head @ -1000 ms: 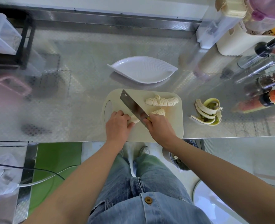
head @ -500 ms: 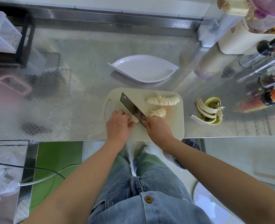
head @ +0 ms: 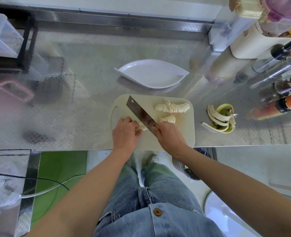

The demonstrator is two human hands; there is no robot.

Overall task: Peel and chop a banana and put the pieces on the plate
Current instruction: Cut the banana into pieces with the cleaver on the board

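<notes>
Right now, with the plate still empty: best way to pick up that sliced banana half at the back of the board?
Take the sliced banana half across its middle, coming straight down from above, fingers on its long near and far sides. It lies flat on the cutting board, cut into leaning slices, so a light grip along the sides probably keeps them together; an end pinch would likely scatter them.

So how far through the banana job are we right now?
Peeling looks done: the empty peel lies on the counter right of the cutting board. One sliced run of banana lies at the board's far side. Chopping is under way: the right hand holds the cleaver, the left hand steadies another piece. The plate holds nothing yet.
</notes>
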